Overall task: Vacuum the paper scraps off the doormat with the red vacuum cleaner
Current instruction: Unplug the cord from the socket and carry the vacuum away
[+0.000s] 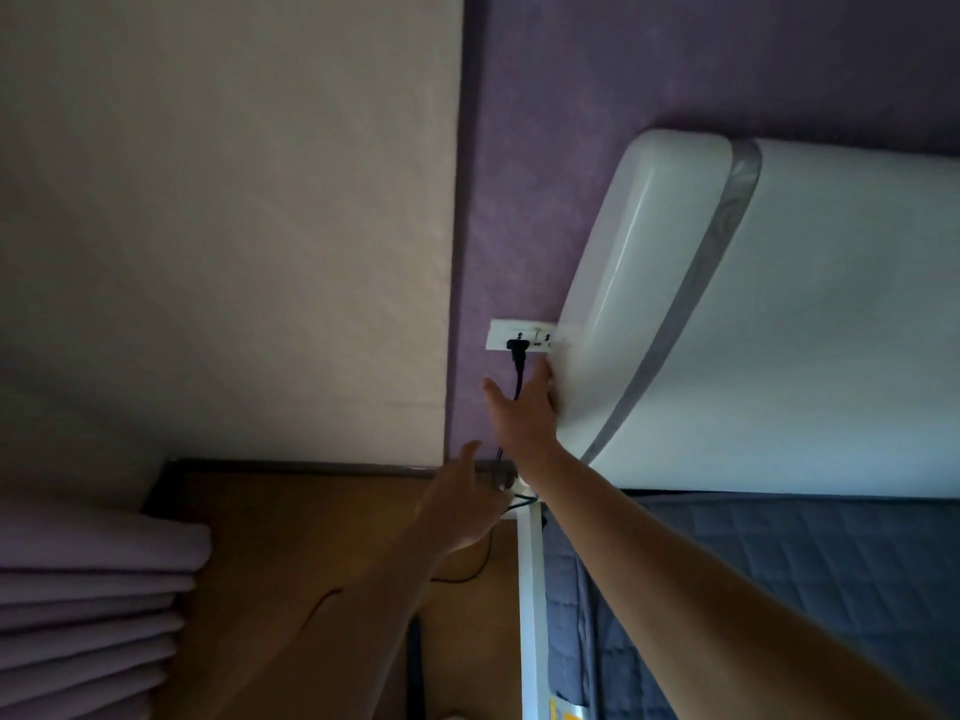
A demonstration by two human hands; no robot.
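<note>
The right hand reaches up toward the purple wall, its fingers spread and its thumb held out to the left, gripping nothing. Its fingertips lie against the lower edge of the white padded headboard, just below the white rectangular wall socket plate. A black plug sits in the left outlet of that plate, and its thin black cord drops straight down behind the palm, passing between thumb and fingers.

The left hand is lower and a little to the left, near the dark skirting board where wall meets floor. Its thumb sticks upward and the fingers curl loosely; whether they touch the cables beside them cannot be told. Just right of this hand, a few thin dark wires gather at the top of a white bed-frame post. Another black cable loops across the brown wooden floor below the wrist.

To the right of the post lies a dark blue quilted bedspread under the headboard. At the far left, a stack of folded lilac fabric rests on the floor, beneath a cream wall panel.

The red vacuum cleaner, the doormat and the paper scraps are out of view.
</note>
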